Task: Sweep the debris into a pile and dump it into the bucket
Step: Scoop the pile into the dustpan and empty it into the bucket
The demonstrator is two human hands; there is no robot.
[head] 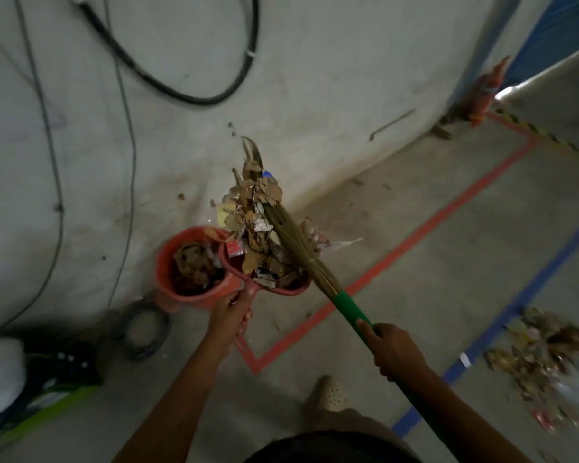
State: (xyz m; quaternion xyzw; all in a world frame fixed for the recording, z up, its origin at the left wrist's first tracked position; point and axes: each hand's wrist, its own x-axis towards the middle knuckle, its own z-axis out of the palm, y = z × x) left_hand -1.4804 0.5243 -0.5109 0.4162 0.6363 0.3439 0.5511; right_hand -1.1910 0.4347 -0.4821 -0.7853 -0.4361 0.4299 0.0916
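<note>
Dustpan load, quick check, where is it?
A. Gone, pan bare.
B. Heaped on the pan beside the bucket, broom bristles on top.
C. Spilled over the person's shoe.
B: the debris heap sits on the dustpan next to the bucket, and the broom bristles lie across it.

Dim, murky light; bright patch upper right; wide-angle bending at edges; motion blur lower corners.
</note>
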